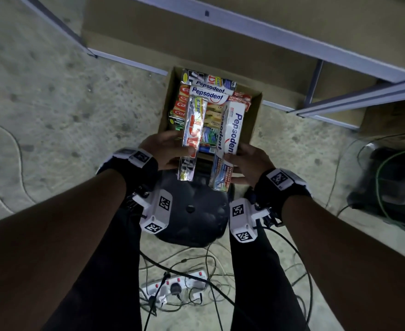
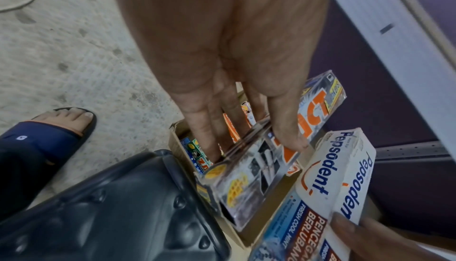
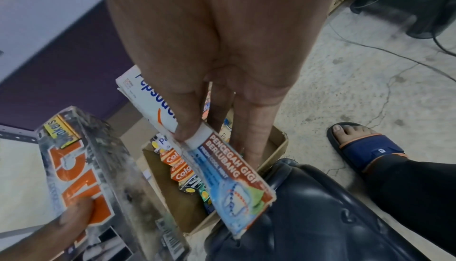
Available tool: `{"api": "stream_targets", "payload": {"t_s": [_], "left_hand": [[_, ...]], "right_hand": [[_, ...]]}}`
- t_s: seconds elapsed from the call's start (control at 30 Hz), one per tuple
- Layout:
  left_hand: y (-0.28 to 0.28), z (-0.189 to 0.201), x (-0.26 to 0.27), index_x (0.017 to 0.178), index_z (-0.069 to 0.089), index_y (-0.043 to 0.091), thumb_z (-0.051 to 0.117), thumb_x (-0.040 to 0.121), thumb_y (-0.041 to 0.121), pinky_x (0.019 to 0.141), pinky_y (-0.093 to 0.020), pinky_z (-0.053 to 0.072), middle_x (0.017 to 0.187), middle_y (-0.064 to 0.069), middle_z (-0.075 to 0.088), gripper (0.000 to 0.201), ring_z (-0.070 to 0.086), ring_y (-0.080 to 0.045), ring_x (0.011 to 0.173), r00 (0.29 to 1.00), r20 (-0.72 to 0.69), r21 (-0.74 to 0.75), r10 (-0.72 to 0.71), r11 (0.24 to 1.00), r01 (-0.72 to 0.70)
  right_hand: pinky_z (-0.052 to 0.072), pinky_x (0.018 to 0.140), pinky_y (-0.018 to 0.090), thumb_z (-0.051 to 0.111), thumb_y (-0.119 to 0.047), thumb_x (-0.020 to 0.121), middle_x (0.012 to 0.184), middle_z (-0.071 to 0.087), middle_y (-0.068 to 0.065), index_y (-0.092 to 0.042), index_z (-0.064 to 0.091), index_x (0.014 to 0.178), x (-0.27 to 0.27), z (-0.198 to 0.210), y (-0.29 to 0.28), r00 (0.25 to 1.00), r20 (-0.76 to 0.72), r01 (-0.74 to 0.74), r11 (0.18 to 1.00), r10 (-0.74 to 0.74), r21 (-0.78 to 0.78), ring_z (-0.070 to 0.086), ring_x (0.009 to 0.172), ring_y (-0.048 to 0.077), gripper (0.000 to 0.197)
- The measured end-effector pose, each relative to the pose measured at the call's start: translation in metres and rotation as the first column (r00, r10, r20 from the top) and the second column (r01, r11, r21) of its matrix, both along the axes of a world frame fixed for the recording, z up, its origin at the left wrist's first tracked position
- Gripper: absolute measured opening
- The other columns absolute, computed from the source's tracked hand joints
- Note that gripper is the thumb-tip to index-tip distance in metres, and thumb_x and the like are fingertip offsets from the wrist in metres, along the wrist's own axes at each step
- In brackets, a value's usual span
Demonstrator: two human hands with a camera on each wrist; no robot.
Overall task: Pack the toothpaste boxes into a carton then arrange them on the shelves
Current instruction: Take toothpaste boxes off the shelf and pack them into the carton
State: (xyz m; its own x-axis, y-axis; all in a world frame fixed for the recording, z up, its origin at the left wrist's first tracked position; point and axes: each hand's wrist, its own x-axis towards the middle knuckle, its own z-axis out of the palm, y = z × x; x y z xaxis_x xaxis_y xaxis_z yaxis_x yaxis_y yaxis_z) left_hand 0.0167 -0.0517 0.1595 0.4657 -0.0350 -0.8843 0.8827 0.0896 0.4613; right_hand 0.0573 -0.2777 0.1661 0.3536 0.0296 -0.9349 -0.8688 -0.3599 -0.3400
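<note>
Gripping silver box left hand, Pepsodent box right hand.

Silver box with orange letters — white box with blue lettering, red band.

Two hands: left hand gripping one silver toothpaste box, right hand gripping one white Pepsodent box. One cardboard carton on the floor, holding two more white Pepsodent boxes lying flat at the far end, at least three red boxes along the left side, plus green and blue boxes beneath, exact number not countable. One dark stool. One white power strip with four red switches. Two sandalled feet, one in each wrist view: and. One grey metal shelf unit.
</note>
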Motion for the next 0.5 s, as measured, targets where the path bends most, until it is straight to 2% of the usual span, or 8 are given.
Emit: {"api": "stream_targets", "payload": {"t_s": [0.07, 0.13, 0.23, 0.27, 0.4, 0.5], "left_hand": [[-0.002, 0.023, -0.007, 0.125, 0.064, 0.024, 0.081, 0.077, 0.017, 0.072, -0.027, 0.058, 0.109, 0.004, 0.074, 0.051, 0.072, -0.009, 0.097, 1.000, 0.019, -0.018, 0.010, 1.000, -0.010], [-0.002, 0.046, -0.014, 0.124, 0.065, 0.023, 0.082, 0.077, 0.015, 0.080, -0.033, 0.058, 0.110, 0.001, 0.074, 0.050, 0.071, -0.014, 0.101, 0.999, 0.033, -0.021, 0.031, 0.999, -0.030], [-0.002, 0.085, -0.023, 0.123, 0.065, 0.021, 0.082, 0.077, 0.014, 0.075, -0.031, 0.059, 0.107, 0.000, 0.075, 0.049, 0.072, -0.017, 0.099, 0.995, 0.071, -0.019, 0.074, 0.997, -0.073], [-0.002, 0.098, -0.027, 0.123, 0.065, 0.020, 0.081, 0.077, 0.012, 0.074, -0.031, 0.060, 0.108, -0.001, 0.075, 0.049, 0.072, -0.018, 0.099, 0.993, 0.082, -0.023, 0.087, 0.996, -0.085], [-0.002, 0.156, -0.033, 0.123, 0.066, 0.019, 0.080, 0.079, 0.011, 0.086, -0.036, 0.057, 0.109, -0.004, 0.074, 0.046, 0.071, -0.020, 0.101, 0.985, 0.146, -0.028, 0.091, 0.996, -0.087], [0.001, 0.195, -0.038, 0.126, 0.065, 0.020, 0.081, 0.079, 0.012, 0.076, -0.028, 0.059, 0.110, -0.004, 0.074, 0.051, 0.072, -0.017, 0.098, 0.976, 0.187, -0.045, 0.116, 0.993, -0.109]], "right_hand": [[0.061, 0.076, 0.042, 0.072, -0.019, 0.089, 0.116, 0.071, 0.002, -0.023, 0.066, 0.124, -0.004, 0.024, -0.002, 1.000, 0.022, 0.012, 1.000, -0.012, -0.004, 0.069, 0.101, 0.026, 0.035], [0.060, 0.080, 0.045, 0.072, -0.020, 0.090, 0.119, 0.070, 0.001, -0.026, 0.066, 0.125, -0.008, 0.049, -0.004, 0.999, 0.041, 0.011, 1.000, -0.011, 0.000, 0.068, 0.106, 0.026, 0.036], [0.059, 0.084, 0.050, 0.072, -0.021, 0.089, 0.121, 0.069, 0.000, -0.027, 0.066, 0.125, -0.014, 0.089, -0.007, 0.997, 0.073, 0.008, 1.000, -0.010, 0.024, 0.067, 0.109, 0.026, 0.037], [0.059, 0.084, 0.050, 0.072, -0.021, 0.089, 0.120, 0.069, 0.000, -0.027, 0.066, 0.124, -0.016, 0.102, -0.009, 0.996, 0.085, 0.005, 1.000, -0.007, 0.029, 0.067, 0.108, 0.025, 0.037], [0.059, 0.081, 0.047, 0.072, -0.017, 0.089, 0.115, 0.072, 0.001, -0.024, 0.068, 0.121, -0.025, 0.158, -0.010, 0.989, 0.143, 0.026, 0.996, -0.037, 0.081, 0.069, 0.104, 0.025, 0.033], [0.060, 0.079, 0.042, 0.070, -0.014, 0.090, 0.116, 0.072, 0.002, -0.021, 0.066, 0.125, -0.033, 0.200, -0.012, 0.979, 0.199, 0.028, 0.993, -0.050, 0.114, 0.070, 0.102, 0.024, 0.036]]}}
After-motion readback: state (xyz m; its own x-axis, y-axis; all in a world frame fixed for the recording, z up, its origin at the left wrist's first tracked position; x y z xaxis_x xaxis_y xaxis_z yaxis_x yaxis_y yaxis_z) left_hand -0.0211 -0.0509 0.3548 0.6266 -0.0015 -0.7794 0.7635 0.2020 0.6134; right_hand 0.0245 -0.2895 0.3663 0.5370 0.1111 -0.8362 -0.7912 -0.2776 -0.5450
